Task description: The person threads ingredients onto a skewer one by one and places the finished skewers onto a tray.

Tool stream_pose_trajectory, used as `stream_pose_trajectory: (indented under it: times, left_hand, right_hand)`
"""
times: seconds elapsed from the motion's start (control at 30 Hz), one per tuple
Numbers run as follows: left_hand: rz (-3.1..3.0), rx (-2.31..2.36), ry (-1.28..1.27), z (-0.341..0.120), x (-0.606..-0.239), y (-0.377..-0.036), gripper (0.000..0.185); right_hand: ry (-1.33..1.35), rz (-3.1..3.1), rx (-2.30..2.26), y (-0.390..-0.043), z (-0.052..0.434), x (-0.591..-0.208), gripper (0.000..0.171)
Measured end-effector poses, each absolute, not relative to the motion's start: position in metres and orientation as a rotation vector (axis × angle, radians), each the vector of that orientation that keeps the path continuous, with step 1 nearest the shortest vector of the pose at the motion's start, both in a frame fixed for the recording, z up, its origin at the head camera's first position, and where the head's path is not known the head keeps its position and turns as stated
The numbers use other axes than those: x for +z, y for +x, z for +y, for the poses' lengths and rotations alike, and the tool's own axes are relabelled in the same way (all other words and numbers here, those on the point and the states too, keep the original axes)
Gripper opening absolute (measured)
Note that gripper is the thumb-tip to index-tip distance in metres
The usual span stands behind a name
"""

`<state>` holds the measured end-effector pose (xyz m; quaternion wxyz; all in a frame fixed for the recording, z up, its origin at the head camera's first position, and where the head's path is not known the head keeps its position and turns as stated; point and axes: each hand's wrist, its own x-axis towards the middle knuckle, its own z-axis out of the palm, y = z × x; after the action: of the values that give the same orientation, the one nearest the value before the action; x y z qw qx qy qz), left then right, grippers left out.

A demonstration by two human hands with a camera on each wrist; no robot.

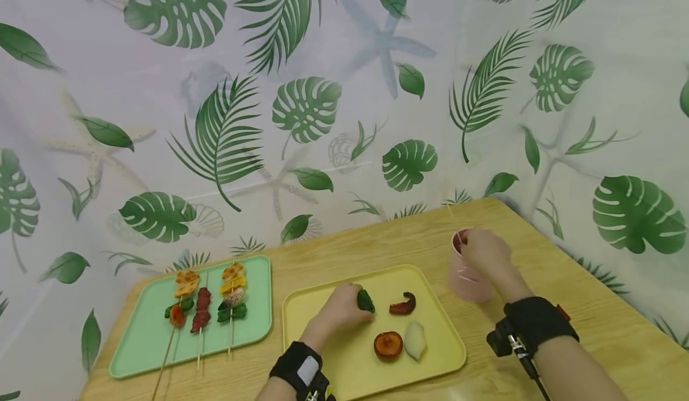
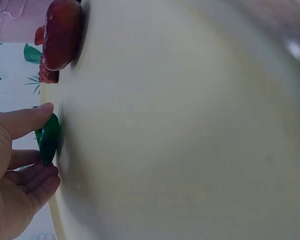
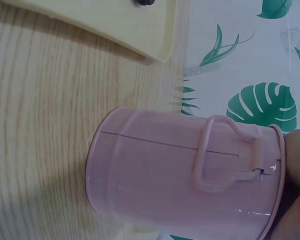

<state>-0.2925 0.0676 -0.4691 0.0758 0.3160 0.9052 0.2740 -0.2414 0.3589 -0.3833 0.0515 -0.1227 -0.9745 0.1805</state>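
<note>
Left hand is on the yellow tray, thumb and fingers pinching a green pepper piece that sits near the tray's middle, toward its back half. Left wrist view confirms: thumb above, fingers below, the pepper piece between them and against the tray surface.

Right hand is at the mouth of the pink cup, fingers curled over the rim; cannot tell whether they hold anything inside. The cup stands upright on the tabletop, just beside the tray's right edge. Right wrist view shows the cup's side and handle, with the hand only at the frame edge.

Also on the yellow tray: a dark red curved piece right of the pepper, a round brown mushroom in front, a pale slice touching or just beside the mushroom.

Green tray is to the left, apart from the yellow one, carrying three loaded skewers side by side, sticks pointing toward the person.
</note>
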Motion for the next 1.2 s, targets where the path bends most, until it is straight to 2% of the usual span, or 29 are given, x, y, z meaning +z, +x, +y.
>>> stream_pose_trajectory:
  times: [0.37, 0.47, 0.67, 0.83, 0.9, 0.93, 1.2]
  left_hand:
    - [2.742, 0.77, 0.933, 0.06, -0.462, -0.29, 0.055]
    - [2.739, 0.832, 0.945, 0.052, -0.461, -0.288, 0.052]
    - [2.686, 1.165, 1.046, 0.022, -0.431, -0.273, 0.053]
    - [2.711, 1.231, 1.168, -0.003, -0.403, -0.258, 0.055]
    - [2.723, 1.244, 1.206, -0.012, -0.396, -0.253, 0.056]
    - [2.719, 1.255, 1.219, -0.017, -0.393, -0.25, 0.056]
    - [2.638, 1.282, 1.243, -0.045, -0.388, -0.242, 0.057]
  right_hand:
    - [-0.233, -2.877, 0.563, -0.244, 0.357, -0.383, 0.021]
    - [-0.201, -2.563, 0.574, -0.236, 0.351, -0.383, 0.023]
    - [0.075, -1.879, 0.509, -0.205, 0.33, -0.353, 0.007]
    - [0.312, -1.829, 0.443, -0.168, 0.303, -0.341, 0.037]
    - [0.419, -1.855, 0.414, -0.156, 0.29, -0.348, 0.049]
    - [0.475, -1.879, 0.411, -0.15, 0.284, -0.353, 0.049]
    - [0.805, -2.052, 0.532, -0.116, 0.247, -0.404, 0.035]
